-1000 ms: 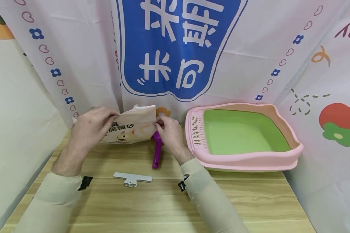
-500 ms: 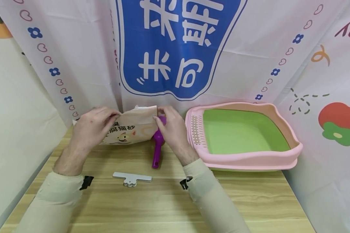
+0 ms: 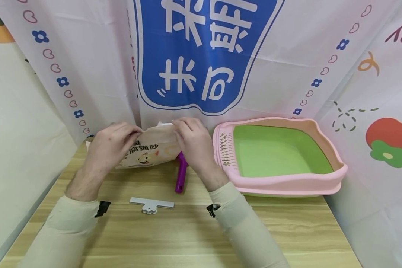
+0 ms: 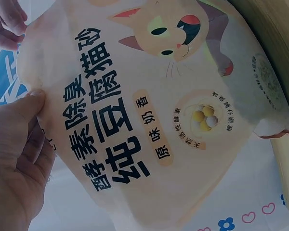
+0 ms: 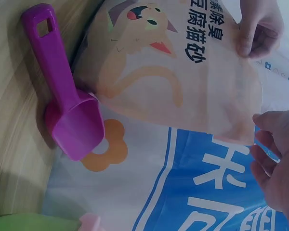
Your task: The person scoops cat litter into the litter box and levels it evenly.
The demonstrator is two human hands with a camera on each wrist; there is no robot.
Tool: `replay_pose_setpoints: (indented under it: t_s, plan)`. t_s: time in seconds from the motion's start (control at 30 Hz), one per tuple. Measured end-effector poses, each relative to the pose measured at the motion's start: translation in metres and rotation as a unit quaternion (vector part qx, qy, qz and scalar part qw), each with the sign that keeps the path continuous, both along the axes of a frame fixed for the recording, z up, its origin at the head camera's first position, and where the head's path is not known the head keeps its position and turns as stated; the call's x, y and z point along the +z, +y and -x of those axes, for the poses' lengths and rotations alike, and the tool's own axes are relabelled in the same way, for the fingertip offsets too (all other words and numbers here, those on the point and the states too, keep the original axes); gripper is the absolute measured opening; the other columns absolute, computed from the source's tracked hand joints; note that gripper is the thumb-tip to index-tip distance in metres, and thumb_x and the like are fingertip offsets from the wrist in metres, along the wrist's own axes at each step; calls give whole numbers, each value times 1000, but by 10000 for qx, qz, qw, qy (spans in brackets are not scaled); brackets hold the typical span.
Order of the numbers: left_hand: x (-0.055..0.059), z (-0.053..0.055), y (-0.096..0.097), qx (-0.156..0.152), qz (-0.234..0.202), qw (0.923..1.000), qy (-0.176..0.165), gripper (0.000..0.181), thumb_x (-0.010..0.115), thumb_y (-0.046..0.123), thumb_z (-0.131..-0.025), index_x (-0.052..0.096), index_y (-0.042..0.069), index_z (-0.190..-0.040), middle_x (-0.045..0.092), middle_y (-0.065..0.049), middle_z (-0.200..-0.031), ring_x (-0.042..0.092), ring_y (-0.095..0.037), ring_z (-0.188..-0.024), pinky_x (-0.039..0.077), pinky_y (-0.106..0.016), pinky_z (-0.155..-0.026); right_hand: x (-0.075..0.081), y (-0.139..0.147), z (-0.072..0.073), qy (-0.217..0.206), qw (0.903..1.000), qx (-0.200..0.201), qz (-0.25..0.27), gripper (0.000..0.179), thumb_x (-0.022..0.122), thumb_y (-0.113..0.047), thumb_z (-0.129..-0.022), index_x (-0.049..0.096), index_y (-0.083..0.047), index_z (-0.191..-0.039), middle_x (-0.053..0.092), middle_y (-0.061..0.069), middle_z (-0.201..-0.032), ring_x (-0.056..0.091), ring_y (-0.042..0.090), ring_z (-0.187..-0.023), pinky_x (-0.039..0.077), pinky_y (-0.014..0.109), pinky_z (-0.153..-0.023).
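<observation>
On my feed the table (image 3: 174, 238) holds it all. Tray (image 3: 281, 183) is on the R, no hand on it. Bag (image 3: 158, 138) is at back L, apart from the tray; L hand (image 3: 108, 146) and R hand (image 3: 197, 146) both pinch its top edge. Prog. looks early, IMO: only the bag's top is in hand; can't tell if it's open. Scoop (image 5: 79, 127) is by the bag, unheld; clip (image 3: 150, 205) lies loose, i.e. not on the bag.

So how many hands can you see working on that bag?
2. The left hand pinches the upper edge of the bag, and the right hand is at its upper corner, above the purple scoop. No others show.
</observation>
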State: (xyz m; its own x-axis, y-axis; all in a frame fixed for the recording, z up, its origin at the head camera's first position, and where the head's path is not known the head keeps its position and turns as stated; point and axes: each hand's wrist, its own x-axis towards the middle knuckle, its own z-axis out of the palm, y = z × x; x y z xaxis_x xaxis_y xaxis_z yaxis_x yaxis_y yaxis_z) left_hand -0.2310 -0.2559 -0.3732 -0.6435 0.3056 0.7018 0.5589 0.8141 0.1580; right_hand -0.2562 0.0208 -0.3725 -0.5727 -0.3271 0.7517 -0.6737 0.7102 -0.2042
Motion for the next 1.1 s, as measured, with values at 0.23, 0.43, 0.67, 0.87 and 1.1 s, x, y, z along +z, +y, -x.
replay_pose_setpoints:
  t_s: [0.23, 0.43, 0.67, 0.87, 1.1]
  plan:
    - [1, 0, 4, -97, 6, 9999, -73, 12, 88, -1, -102, 87, 6, -112, 89, -14, -104, 83, -35, -89, 71, -53, -79, -3, -3, -3, 370, 9988, -73, -318, 15, 78, -16, -114, 87, -16, -127, 84, 1, -129, 78, 24, -127, 65, 42, -109]
    - [2, 1, 11, -130, -2, 9994, -322, 11, 88, 1, -103, 87, 6, -113, 89, -14, -105, 83, -33, -91, 71, -52, -81, -4, -7, -5, 337, 9979, -8, -546, 14, 77, -17, -115, 86, -17, -126, 85, 0, -128, 79, 22, -124, 65, 41, -110]
    - [2, 1, 16, -179, 69, 9985, -522, 10, 87, 3, -104, 87, 7, -113, 90, -15, -106, 84, -34, -92, 72, -54, -82, -7, -8, -3, 356, 9974, -1, -620, 10, 76, -16, -115, 85, -16, -118, 86, -1, -119, 79, 22, -114, 66, 41, -101]
    - [5, -2, 17, -230, 68, 9972, -706, 9, 87, 3, -104, 88, 7, -112, 89, -13, -105, 84, -32, -91, 73, -53, -81, -8, -7, -4, 395, 9979, -104, -497, 7, 80, -19, -110, 86, -17, -113, 87, -2, -116, 80, 20, -112, 66, 40, -96]
    - [15, -6, 13, -454, 54, 9958, -797, 7, 86, 6, -106, 88, 7, -113, 90, -12, -107, 87, -33, -95, 73, -54, -87, -12, -5, -5, 506, 9977, -198, -416, 5, 80, -19, -109, 85, -18, -108, 87, -3, -113, 80, 21, -111, 65, 39, -94]
